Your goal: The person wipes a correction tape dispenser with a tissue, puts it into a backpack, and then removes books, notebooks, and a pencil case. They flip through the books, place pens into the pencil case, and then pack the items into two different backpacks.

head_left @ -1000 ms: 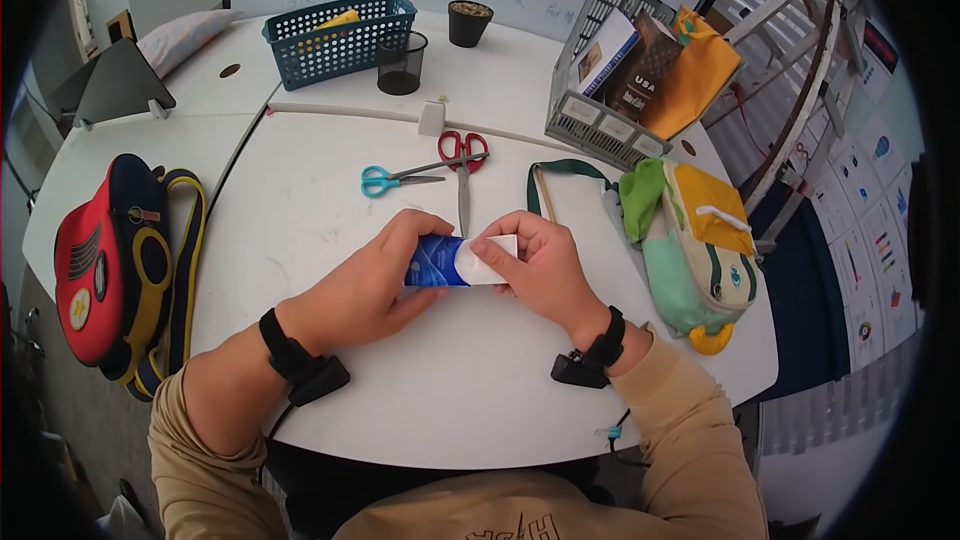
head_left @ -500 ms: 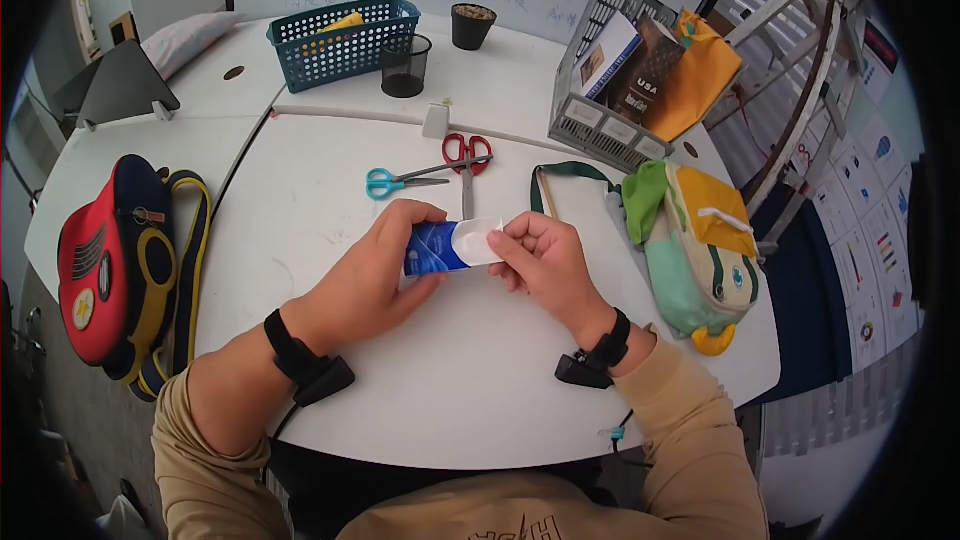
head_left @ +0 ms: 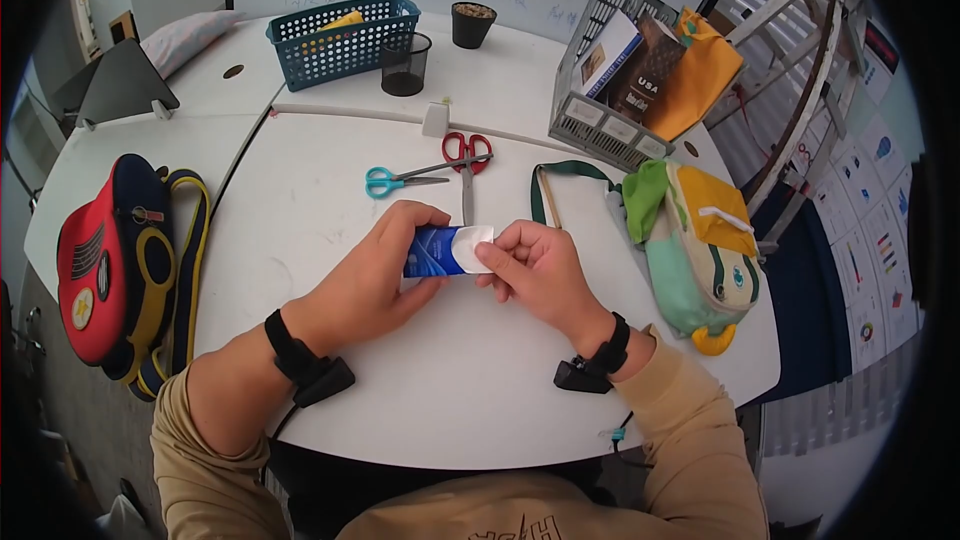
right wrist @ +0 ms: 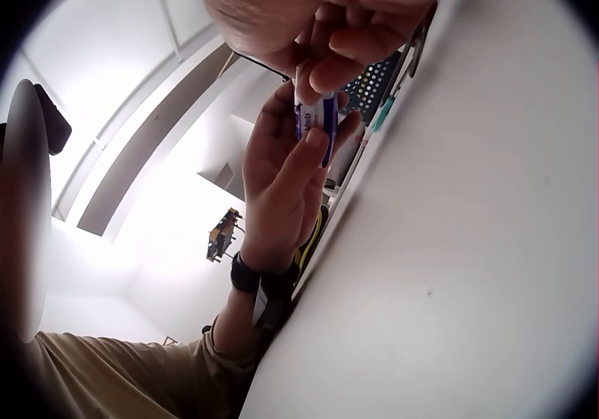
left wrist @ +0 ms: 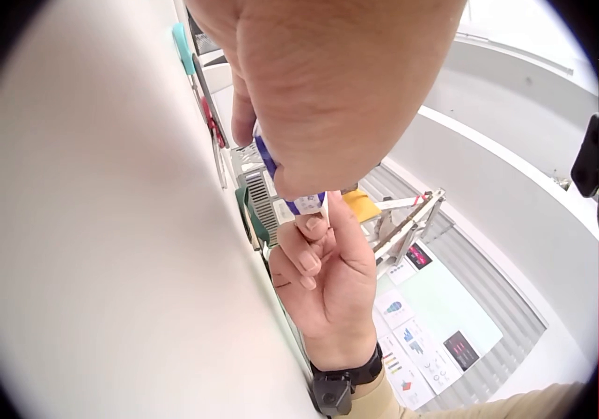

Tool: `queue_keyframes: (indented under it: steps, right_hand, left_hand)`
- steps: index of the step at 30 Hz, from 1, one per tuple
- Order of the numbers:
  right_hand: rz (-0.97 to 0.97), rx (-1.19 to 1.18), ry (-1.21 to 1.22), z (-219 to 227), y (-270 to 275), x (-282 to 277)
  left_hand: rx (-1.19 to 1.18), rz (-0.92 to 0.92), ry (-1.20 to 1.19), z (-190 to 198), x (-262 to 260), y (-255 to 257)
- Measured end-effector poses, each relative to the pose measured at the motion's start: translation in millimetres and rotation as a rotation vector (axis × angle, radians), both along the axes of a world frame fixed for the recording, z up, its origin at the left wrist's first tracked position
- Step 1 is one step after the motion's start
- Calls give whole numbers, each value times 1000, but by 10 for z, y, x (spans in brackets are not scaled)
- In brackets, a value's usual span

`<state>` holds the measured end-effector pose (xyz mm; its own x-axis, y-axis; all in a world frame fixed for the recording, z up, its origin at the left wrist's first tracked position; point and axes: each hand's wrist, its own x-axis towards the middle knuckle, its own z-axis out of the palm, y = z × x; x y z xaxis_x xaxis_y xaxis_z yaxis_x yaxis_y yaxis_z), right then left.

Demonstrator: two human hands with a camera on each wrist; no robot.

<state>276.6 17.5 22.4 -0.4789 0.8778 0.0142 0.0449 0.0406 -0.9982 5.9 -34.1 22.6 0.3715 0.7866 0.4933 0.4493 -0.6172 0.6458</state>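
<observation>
Well, blue-and-white packet: It sits between the two hands, above the near part of the tabletop (head_left: 450, 390), and both are on it. The packet (head_left: 430, 252) lies lengthwise from left to right, with its white end (head_left: 466, 248) towards the right side.
Left hand: This hand (head_left: 345, 275) is closed round the blue end, fingers along the far edge and thumb along the near one.
Right hand: Curled in narrow, this one (head_left: 548, 275) pinches the white end, its thumb laid on top.
Step in hand: I'd call it close handling of that white end, the left side steadying and the right working. Whether the end is a flap, a label or a lining, I can't tell from here.
Next move: Any further work there would call for a firm hold on the blue part without squashing it, and a small, careful motion of the right thumb and fingertips.
Scissors: Just beyond the packet lie a red-handled pair (head_left: 467, 185) and a teal-handled pair (head_left: 402, 180), the two crossing; neither is in a hand.
Bags: A red bag (head_left: 95, 270) rests on the left side, and a green-and-yellow backpack (head_left: 690, 260) on the right, well apart from the packet.
</observation>
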Motion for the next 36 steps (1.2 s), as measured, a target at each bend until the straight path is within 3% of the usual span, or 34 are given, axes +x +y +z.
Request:
queue_keyframes:
  steps: [9, 20, 36]
  right_hand:
    - [-34, -115, 39, 35, 32, 75]
    - [3, 38, 13, -12, 33, 12]
    - [-3, 47, 75, -25, 49, 22]
  left_hand:
    - [31, 32, -4, 16, 6, 4]
    - [38, 19, -14, -1, 5, 21]
    - [38, 38, -29, 11, 8, 19]
